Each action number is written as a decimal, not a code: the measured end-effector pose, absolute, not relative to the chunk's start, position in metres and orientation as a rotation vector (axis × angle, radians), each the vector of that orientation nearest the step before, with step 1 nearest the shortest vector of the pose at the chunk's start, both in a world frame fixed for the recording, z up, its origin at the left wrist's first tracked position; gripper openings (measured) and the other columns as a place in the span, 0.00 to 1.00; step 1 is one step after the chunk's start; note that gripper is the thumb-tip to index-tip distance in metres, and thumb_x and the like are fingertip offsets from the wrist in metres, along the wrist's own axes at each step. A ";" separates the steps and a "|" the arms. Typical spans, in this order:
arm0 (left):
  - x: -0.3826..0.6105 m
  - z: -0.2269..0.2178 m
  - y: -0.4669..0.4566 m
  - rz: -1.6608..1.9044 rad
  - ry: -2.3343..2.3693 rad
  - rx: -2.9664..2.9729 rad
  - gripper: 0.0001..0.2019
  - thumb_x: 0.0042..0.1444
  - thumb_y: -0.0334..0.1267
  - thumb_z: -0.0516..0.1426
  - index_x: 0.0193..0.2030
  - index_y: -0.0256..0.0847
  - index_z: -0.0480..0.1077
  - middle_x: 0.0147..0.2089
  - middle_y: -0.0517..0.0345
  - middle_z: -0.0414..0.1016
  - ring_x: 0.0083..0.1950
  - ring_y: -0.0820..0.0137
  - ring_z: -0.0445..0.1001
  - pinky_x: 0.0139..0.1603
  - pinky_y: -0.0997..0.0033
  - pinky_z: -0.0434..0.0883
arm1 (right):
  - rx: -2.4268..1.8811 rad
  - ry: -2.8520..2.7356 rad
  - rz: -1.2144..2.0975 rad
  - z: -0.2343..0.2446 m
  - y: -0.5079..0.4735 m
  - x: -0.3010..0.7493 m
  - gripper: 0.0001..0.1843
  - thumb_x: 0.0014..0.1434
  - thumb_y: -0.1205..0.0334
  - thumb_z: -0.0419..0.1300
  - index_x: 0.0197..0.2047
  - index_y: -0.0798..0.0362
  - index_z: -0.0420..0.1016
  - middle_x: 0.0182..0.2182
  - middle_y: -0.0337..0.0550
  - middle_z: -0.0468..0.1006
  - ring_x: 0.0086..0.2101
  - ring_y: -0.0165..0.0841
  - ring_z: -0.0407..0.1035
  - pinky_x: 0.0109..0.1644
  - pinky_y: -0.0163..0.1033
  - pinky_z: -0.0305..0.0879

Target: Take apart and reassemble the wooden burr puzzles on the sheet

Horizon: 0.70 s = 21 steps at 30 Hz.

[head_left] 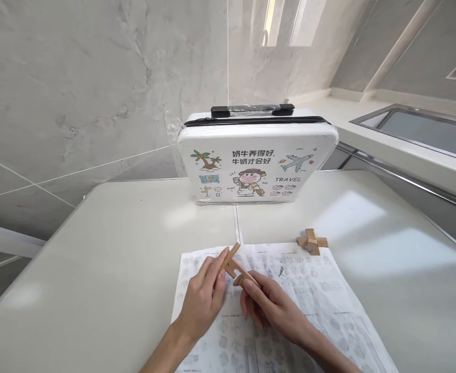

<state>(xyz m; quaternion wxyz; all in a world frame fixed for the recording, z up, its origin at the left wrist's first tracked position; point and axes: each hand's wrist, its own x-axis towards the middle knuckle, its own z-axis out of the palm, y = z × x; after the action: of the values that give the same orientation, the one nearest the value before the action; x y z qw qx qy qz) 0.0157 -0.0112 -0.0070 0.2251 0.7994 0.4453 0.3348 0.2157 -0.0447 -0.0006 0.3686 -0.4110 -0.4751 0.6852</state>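
My left hand (203,300) and my right hand (269,305) meet over a printed instruction sheet (329,295) on the white table (96,269). Both pinch notched wooden puzzle pieces (232,264), which cross each other above the sheet. The left fingers grip the upper piece. The right fingers hold the lower piece near its end. A small assembled wooden cross puzzle (312,241) lies at the sheet's far right corner, untouched.
A white small suitcase (257,155) with cartoon prints and a black handle stands at the table's far edge against the marble wall. A counter with a sink (426,132) runs along the right. A seam (236,223) splits the tabletop.
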 end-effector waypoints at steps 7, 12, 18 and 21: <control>0.015 0.001 -0.005 0.792 1.065 2.369 0.27 0.77 0.32 0.46 0.78 0.54 0.55 0.55 0.51 0.80 0.43 0.70 0.81 0.46 0.69 0.81 | -1.090 -1.245 1.682 -0.002 -0.046 0.213 0.26 0.74 0.34 0.49 0.38 0.49 0.63 0.24 0.31 0.62 0.22 0.27 0.54 0.26 0.35 0.56; 0.018 -0.005 -0.007 0.821 0.969 2.546 0.25 0.76 0.33 0.49 0.77 0.49 0.59 0.45 0.52 0.81 0.42 0.66 0.83 0.42 0.66 0.83 | -1.026 -1.070 1.733 -0.005 -0.044 0.206 0.26 0.71 0.32 0.54 0.37 0.47 0.62 0.26 0.31 0.57 0.24 0.28 0.49 0.27 0.35 0.52; 0.014 -0.010 -0.008 1.038 1.053 2.410 0.18 0.73 0.28 0.55 0.65 0.48 0.70 0.44 0.57 0.85 0.38 0.68 0.84 0.40 0.69 0.80 | -0.975 -1.088 1.898 -0.007 -0.046 0.210 0.26 0.73 0.33 0.52 0.44 0.49 0.66 0.28 0.33 0.69 0.21 0.25 0.58 0.24 0.33 0.53; 0.013 -0.010 -0.007 1.092 1.000 2.404 0.17 0.71 0.26 0.56 0.63 0.46 0.70 0.42 0.58 0.86 0.37 0.69 0.85 0.38 0.70 0.79 | -1.011 -1.143 1.848 -0.013 -0.047 0.211 0.26 0.74 0.35 0.50 0.45 0.51 0.66 0.26 0.33 0.72 0.17 0.24 0.59 0.21 0.32 0.53</control>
<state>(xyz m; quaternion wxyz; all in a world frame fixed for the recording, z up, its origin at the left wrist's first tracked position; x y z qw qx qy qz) 0.0134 -0.0074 -0.0100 0.1583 0.8407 0.3497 0.3818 0.2111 -0.0467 -0.0128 0.3641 -0.3929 -0.4443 0.7181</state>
